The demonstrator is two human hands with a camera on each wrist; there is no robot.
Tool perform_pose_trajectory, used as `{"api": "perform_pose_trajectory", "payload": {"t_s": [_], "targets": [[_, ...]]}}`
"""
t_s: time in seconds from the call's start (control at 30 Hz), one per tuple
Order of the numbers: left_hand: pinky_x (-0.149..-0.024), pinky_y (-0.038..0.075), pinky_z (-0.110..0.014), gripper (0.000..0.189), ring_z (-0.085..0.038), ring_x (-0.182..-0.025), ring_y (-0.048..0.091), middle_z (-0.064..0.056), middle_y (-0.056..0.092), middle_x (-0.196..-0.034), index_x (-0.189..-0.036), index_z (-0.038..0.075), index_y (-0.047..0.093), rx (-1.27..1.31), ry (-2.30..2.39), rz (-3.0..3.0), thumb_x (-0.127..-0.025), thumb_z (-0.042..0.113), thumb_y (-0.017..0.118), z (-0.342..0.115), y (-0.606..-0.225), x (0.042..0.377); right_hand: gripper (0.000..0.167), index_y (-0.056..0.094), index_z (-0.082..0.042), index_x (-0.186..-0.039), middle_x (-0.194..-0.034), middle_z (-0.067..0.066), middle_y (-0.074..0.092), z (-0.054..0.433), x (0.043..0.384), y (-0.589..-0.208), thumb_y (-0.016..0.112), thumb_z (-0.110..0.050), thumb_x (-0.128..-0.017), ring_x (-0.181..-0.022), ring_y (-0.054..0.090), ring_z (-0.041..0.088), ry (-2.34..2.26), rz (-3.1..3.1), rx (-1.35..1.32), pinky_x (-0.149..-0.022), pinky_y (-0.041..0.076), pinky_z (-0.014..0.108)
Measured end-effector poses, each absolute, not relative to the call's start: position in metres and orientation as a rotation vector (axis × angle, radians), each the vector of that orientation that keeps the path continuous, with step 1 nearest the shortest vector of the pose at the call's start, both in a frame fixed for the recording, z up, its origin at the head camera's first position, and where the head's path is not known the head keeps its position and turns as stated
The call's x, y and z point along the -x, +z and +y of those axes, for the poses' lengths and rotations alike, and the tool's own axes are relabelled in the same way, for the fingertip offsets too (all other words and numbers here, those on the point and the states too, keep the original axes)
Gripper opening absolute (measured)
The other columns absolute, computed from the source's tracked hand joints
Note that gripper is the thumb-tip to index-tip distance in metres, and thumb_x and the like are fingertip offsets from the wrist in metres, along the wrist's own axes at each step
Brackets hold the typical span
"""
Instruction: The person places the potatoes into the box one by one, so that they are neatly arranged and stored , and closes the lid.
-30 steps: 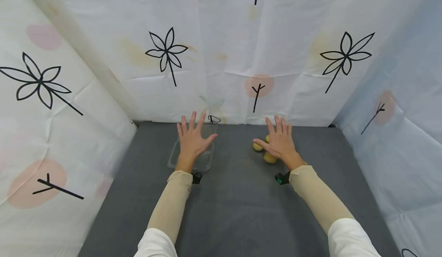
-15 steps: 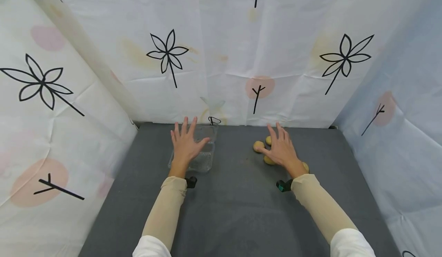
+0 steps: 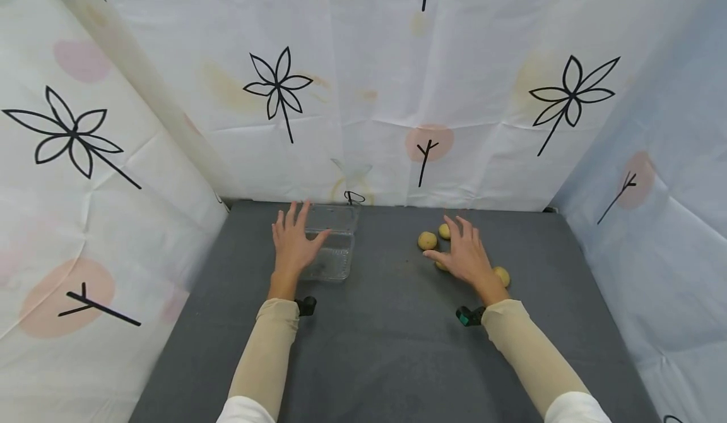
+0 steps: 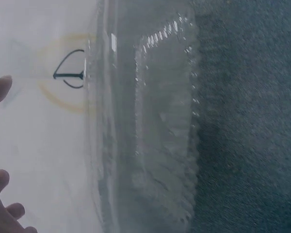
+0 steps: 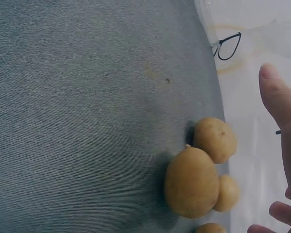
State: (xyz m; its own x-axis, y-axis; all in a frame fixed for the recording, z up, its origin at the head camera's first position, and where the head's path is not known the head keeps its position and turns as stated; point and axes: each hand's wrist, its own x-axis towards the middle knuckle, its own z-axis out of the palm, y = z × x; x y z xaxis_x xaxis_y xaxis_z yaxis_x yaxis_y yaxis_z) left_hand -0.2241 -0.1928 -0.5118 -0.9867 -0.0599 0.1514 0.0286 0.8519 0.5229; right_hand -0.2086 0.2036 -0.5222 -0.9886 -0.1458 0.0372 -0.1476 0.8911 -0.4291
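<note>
My left hand hovers at the left side of a clear plastic clamshell box, fingers spread and holding nothing. In the left wrist view the ribbed wall of the box shows beside my fingertips. Over at the right, my right hand is held above several potatoes, thumb apart from the fingers, nothing in its grasp. One potato lies left of that hand, another behind it, and one by the wrist. A larger potato, mostly hidden under the hand in the head view, shows in the right wrist view.
A dark grey cloth covers the table. White patterned curtains hang along the back edge and on both sides. Between the box and the potatoes lies bare cloth with a tiny dark speck.
Both hands have drawn back toward the body, and the left has shifted leftward, uncovering more of the box. The fingers have relaxed from a flat spread. The box and potatoes stay put.
</note>
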Motion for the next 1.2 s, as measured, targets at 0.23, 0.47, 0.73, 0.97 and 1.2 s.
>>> {"api": "perform_pose_trajectory", "payload": {"t_s": [0.23,0.47,0.73,0.97,1.2], "targets": [[-0.122,0.014,-0.07,0.085,-0.045,-0.157,0.011,-0.011,0.015,-0.172,-0.165,0.032,0.017,-0.055,-0.847,-2.84,-0.097,0.054,0.062,-0.208,-0.522,0.217,0.095,0.033,-0.01,-0.158,-0.152,0.026,0.037,0.21,0.201,-0.535,0.076,-0.056,-0.087,-0.131,0.04,0.046,0.729,-2.972,-0.29,-0.103,0.04,0.063],[-0.116,0.026,-0.071,0.073,-0.044,-0.155,0.021,-0.011,0.018,-0.171,-0.163,0.034,0.024,-0.08,-0.996,-2.828,-0.101,0.047,0.06,-0.227,-0.531,0.212,0.09,0.041,-0.006,-0.154,-0.141,0.026,0.046,0.213,0.193,-0.549,0.08,-0.048,-0.085,-0.122,0.045,0.044,0.818,-2.888,-0.263,-0.097,0.044,0.061],[-0.116,0.027,-0.07,0.062,-0.044,-0.154,0.024,-0.013,0.026,-0.168,-0.159,0.029,0.038,-0.103,-1.147,-2.82,-0.103,0.048,0.056,-0.246,-0.533,0.209,0.082,0.049,-0.004,-0.149,-0.131,0.025,0.054,0.214,0.185,-0.563,0.085,-0.036,-0.083,-0.122,0.048,0.041,0.948,-2.779,-0.285,-0.1,0.043,0.061],[-0.117,0.03,-0.066,0.054,-0.042,-0.151,0.031,-0.014,0.035,-0.163,-0.154,0.027,0.047,-0.195,-1.315,-2.785,-0.105,0.046,0.054,-0.261,-0.539,0.205,0.079,0.048,-0.006,-0.151,-0.141,0.022,0.052,0.215,0.18,-0.572,0.081,-0.038,-0.087,-0.124,0.048,0.043,1.019,-2.785,-0.236,-0.102,0.041,0.061],[-0.113,0.039,-0.062,0.057,-0.04,-0.145,0.041,-0.014,0.044,-0.155,-0.153,0.03,0.049,-0.301,-1.43,-2.783,-0.103,0.058,0.047,-0.268,-0.545,0.202,0.075,0.049,-0.004,-0.149,-0.141,0.024,0.051,0.214,0.174,-0.58,0.081,-0.033,-0.087,-0.12,0.047,0.044,1.06,-2.758,-0.189,-0.1,0.041,0.06]]}}
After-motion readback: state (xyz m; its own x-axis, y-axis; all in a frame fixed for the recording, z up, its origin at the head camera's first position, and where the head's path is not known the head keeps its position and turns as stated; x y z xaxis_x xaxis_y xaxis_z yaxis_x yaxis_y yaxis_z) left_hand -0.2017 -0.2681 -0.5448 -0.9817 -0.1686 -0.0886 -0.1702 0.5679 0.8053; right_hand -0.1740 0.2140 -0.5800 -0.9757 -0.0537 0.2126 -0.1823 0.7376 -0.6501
